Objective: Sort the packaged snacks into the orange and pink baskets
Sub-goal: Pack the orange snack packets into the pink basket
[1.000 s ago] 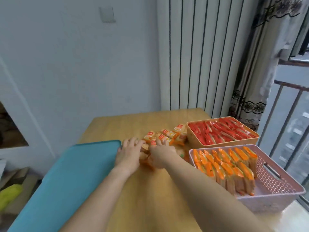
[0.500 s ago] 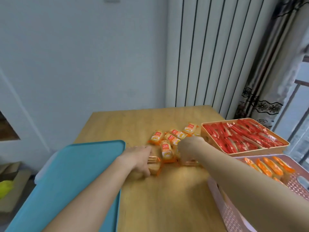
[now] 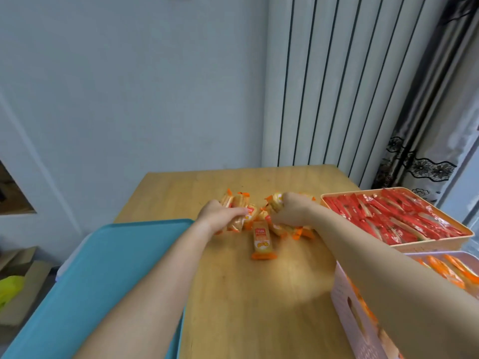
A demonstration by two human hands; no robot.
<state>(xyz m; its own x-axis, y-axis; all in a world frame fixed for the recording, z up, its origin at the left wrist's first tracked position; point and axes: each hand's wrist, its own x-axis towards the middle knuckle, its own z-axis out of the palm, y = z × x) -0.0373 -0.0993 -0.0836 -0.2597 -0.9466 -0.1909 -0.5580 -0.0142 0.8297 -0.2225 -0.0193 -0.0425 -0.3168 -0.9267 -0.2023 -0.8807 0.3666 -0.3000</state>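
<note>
Our left hand (image 3: pixel 220 218) and right hand (image 3: pixel 291 211) are each gripping a handful of orange snack packets (image 3: pixel 251 212); next, we are likely lifting them across into the pink basket (image 3: pixel 344 301).

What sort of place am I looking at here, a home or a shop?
Most likely a room in a home: a plain wooden table stands by a white ribbed radiator, with a lace-patterned curtain hanging at the right.
</note>
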